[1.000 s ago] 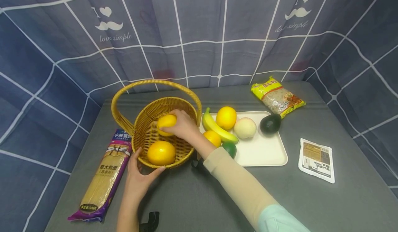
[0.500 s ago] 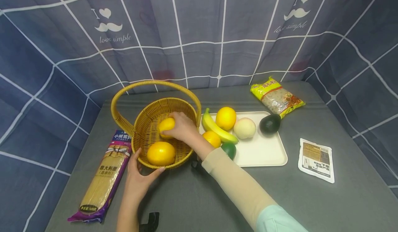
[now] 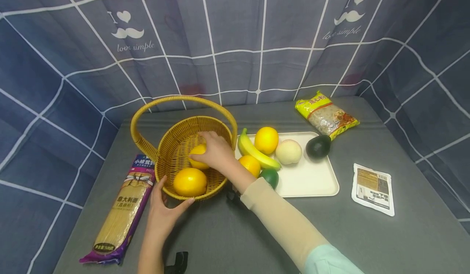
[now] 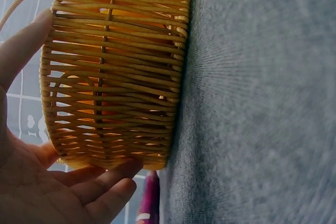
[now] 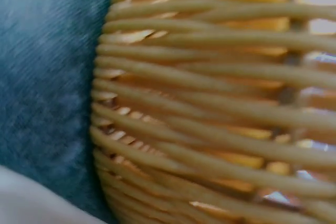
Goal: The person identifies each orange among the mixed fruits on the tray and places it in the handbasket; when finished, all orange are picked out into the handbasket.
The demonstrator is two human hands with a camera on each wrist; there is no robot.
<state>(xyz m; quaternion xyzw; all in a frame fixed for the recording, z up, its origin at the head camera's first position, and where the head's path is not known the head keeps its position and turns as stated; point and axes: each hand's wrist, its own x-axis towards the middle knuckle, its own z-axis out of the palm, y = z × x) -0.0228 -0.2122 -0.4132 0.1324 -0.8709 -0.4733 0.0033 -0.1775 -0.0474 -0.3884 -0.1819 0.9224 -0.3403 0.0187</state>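
A yellow wicker basket (image 3: pixel 176 139) with a tall arched handle stands left of centre in the head view. My left hand (image 3: pixel 164 212) holds its near left side, thumb at the front rim; the left wrist view shows the fingers (image 4: pixel 113 182) against the woven wall. Inside the basket my right hand (image 3: pixel 218 153) grips an orange (image 3: pixel 198 156), with the thumb on its left and fingers over its far side, so part of it is hidden. Another orange (image 3: pixel 190 182) lies nearer the front rim. The right wrist view shows mostly the basket's weave (image 5: pixel 210 87).
Right of the basket, a white tray (image 3: pixel 312 180) bears a banana (image 3: pixel 257 153), oranges (image 3: pixel 267 140), a peach (image 3: pixel 289 151), a dark avocado (image 3: pixel 318 147) and a green fruit (image 3: pixel 270 177). A spaghetti pack (image 3: pixel 123 212) lies left, a yellow bag (image 3: pixel 327 114) behind, a white pouch (image 3: pixel 373 189) right.
My right hand has moved the orange slightly toward the front and right inside the basket, closer to the other orange. My left hand stays on the basket.
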